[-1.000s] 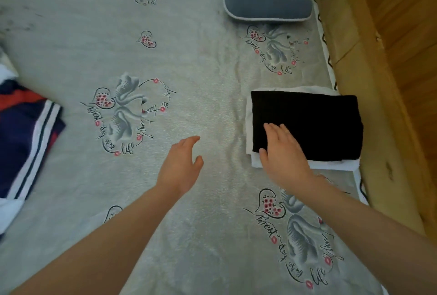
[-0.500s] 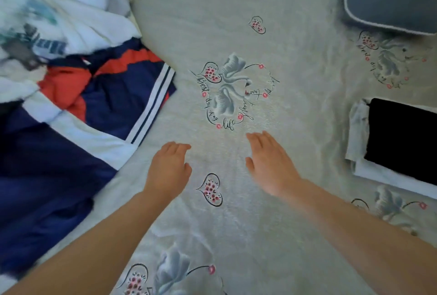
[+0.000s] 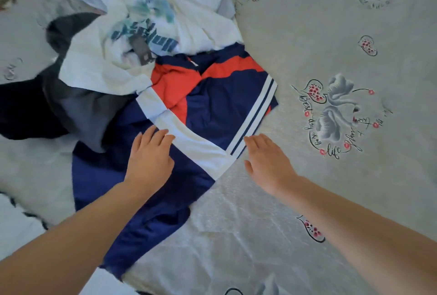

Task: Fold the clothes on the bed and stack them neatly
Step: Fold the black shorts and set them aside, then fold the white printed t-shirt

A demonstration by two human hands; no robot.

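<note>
Both hands reach for the navy, red and white jacket with nothing yet gripped.

The left hand (image 3: 150, 156) lies over the jacket (image 3: 208, 115), fingers (image 3: 156, 136) straight and loosely spread; the right hand (image 3: 268, 161) hovers just right of its striped edge, fingers straight and close together. The jacket sprawls on the bed (image 3: 331, 34), its far part tucked under a white printed T-shirt (image 3: 132, 41) beside a dark grey garment (image 3: 78, 103). Pulling it near could drag that heap along, or lift one layer and leave it twisted.
</note>
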